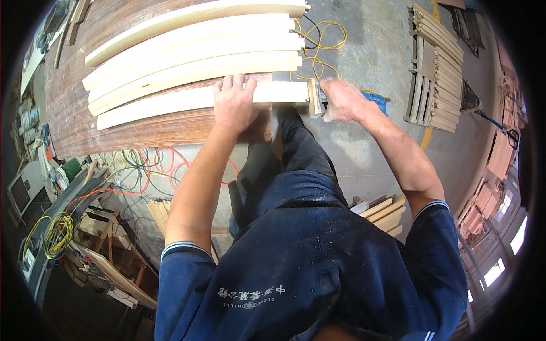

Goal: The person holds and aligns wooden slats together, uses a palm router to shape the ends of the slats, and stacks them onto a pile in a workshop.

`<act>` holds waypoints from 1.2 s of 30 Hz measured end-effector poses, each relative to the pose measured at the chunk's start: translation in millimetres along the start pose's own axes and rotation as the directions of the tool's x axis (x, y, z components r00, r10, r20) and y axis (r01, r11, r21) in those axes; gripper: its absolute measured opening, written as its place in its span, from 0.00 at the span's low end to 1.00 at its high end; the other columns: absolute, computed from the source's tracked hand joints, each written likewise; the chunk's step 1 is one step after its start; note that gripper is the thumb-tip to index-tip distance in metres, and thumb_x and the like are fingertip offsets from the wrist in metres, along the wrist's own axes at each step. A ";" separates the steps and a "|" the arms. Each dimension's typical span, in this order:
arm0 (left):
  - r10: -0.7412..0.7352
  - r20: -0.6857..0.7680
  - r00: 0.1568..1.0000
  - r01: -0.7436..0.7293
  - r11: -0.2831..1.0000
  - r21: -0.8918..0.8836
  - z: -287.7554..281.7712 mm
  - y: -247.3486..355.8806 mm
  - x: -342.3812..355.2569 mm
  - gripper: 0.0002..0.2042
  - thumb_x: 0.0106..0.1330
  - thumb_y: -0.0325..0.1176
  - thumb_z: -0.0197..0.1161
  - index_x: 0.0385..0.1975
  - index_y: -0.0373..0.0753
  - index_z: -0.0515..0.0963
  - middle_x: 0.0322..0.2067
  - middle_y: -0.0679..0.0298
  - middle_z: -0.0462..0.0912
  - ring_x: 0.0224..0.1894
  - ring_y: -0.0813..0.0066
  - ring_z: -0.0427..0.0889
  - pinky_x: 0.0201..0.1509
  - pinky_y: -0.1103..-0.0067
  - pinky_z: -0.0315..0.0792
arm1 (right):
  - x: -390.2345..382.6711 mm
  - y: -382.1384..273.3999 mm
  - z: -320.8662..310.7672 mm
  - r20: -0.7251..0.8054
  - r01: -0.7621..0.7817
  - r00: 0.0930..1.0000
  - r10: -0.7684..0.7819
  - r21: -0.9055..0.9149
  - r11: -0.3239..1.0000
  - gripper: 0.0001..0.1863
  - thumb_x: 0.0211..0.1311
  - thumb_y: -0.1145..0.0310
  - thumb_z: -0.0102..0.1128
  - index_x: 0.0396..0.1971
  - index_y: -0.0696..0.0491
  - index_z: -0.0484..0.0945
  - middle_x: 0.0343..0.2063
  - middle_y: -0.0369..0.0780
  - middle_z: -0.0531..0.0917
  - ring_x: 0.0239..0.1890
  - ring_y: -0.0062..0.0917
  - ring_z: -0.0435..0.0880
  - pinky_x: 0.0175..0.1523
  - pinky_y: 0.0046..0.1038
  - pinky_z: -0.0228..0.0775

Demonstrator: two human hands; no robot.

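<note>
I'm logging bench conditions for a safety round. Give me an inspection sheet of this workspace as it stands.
Surface: dark wooden workbench, long, its near edge bare.
Job's things: pale board lying flat near the bench edge; small wooden block with a metal part against its right end.
Clutter: four more pale boards laid side by side behind it.
Grippers: left hand pressed flat on the board; right hand gripping the block at the board's end.
Cables: yellow cord on the floor beyond the bench; orange and black cables below the bench edge.
Surroundings: concrete floor; stacked wooden slats at right.
</note>
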State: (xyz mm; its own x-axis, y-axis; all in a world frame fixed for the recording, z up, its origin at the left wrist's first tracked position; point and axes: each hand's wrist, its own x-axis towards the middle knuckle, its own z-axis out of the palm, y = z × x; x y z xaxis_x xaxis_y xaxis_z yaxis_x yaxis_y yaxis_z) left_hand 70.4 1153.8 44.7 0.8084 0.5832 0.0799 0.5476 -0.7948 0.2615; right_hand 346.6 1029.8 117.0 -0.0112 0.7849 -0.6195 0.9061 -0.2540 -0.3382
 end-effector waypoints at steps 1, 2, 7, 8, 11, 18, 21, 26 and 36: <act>-0.002 0.005 1.000 0.002 1.000 0.012 -0.2 0.1 0.2 0.24 0.47 0.40 0.80 0.46 0.46 0.84 0.46 0.59 0.80 0.53 0.57 0.79 0.55 0.61 0.71 | -0.4 -0.1 0.6 -0.005 0.000 1.000 0.000 -0.001 1.000 0.28 0.38 0.67 0.80 0.43 0.60 0.82 0.45 0.54 0.87 0.53 0.53 0.87 0.59 0.48 0.81; -0.002 0.006 1.000 0.002 1.000 0.012 -0.2 0.2 0.5 0.24 0.47 0.40 0.80 0.46 0.46 0.84 0.46 0.59 0.80 0.53 0.57 0.79 0.55 0.61 0.71 | -1.1 0.0 1.5 -0.005 0.000 1.000 0.000 0.000 1.000 0.28 0.38 0.67 0.80 0.43 0.60 0.82 0.45 0.54 0.87 0.53 0.53 0.87 0.59 0.48 0.81; 0.018 -0.025 1.000 -0.018 1.000 0.012 -1.0 -0.6 1.0 0.26 0.46 0.44 0.83 0.46 0.46 0.84 0.46 0.60 0.80 0.53 0.57 0.79 0.55 0.61 0.70 | -5.8 1.5 5.4 -0.022 0.039 0.999 -0.038 0.031 0.999 0.27 0.40 0.68 0.77 0.44 0.60 0.80 0.45 0.55 0.86 0.53 0.55 0.85 0.58 0.49 0.79; 0.016 -0.023 1.000 -0.016 1.000 0.011 -1.3 -0.8 0.5 0.26 0.46 0.44 0.83 0.46 0.46 0.84 0.46 0.60 0.80 0.53 0.57 0.79 0.55 0.61 0.70 | -5.7 2.8 7.7 -0.020 0.040 0.999 -0.039 0.031 0.999 0.27 0.40 0.68 0.77 0.44 0.60 0.80 0.45 0.55 0.86 0.53 0.55 0.85 0.58 0.49 0.79; 0.000 0.004 1.000 0.000 1.000 -0.002 -2.1 0.9 0.6 0.28 0.47 0.49 0.85 0.46 0.45 0.82 0.46 0.61 0.80 0.54 0.56 0.79 0.58 0.61 0.70 | -7.7 4.9 13.3 -0.055 0.034 0.998 -0.032 0.046 0.998 0.29 0.35 0.68 0.80 0.41 0.62 0.77 0.42 0.57 0.84 0.51 0.58 0.82 0.58 0.50 0.77; -0.002 -0.014 1.000 0.002 1.000 0.003 4.6 -1.9 -0.8 0.25 0.46 0.44 0.82 0.45 0.46 0.84 0.45 0.61 0.80 0.52 0.58 0.79 0.55 0.62 0.70 | -5.0 -0.1 8.1 -0.066 0.037 0.997 -0.038 -0.017 0.999 0.26 0.43 0.67 0.75 0.44 0.61 0.80 0.45 0.57 0.86 0.52 0.56 0.85 0.58 0.50 0.79; -0.009 0.006 1.000 0.009 1.000 -0.002 0.3 0.4 -0.3 0.26 0.48 0.47 0.83 0.46 0.46 0.83 0.47 0.61 0.81 0.54 0.58 0.79 0.57 0.61 0.70 | -3.1 2.6 6.8 -0.053 0.028 0.998 -0.029 -0.018 0.999 0.26 0.43 0.67 0.75 0.44 0.61 0.80 0.45 0.56 0.86 0.52 0.56 0.85 0.58 0.50 0.79; 0.000 -0.014 1.000 0.000 1.000 -0.002 -0.2 0.3 1.0 0.25 0.48 0.48 0.82 0.44 0.47 0.84 0.46 0.62 0.80 0.52 0.59 0.79 0.56 0.62 0.70 | 3.5 9.0 6.6 -0.055 0.046 0.998 -0.042 0.076 0.996 0.29 0.36 0.68 0.81 0.42 0.60 0.78 0.43 0.55 0.85 0.50 0.57 0.84 0.56 0.49 0.79; -0.061 0.100 0.993 0.062 0.998 -0.010 -2.8 4.3 3.5 0.29 0.51 0.51 0.83 0.51 0.47 0.82 0.48 0.62 0.80 0.57 0.58 0.78 0.62 0.60 0.69 | 21.0 16.4 -11.5 0.051 0.004 0.999 -0.010 0.128 0.992 0.27 0.37 0.64 0.80 0.41 0.59 0.83 0.40 0.55 0.88 0.48 0.55 0.87 0.52 0.49 0.81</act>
State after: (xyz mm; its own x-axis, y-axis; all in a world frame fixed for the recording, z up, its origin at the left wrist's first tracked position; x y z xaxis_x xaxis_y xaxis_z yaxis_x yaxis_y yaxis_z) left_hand 75.1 1152.9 48.8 0.7913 0.6105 -0.0331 0.5944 -0.7554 0.2759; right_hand 366.1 1048.6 106.7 -0.0417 0.7579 -0.6511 0.8446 -0.3213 -0.4282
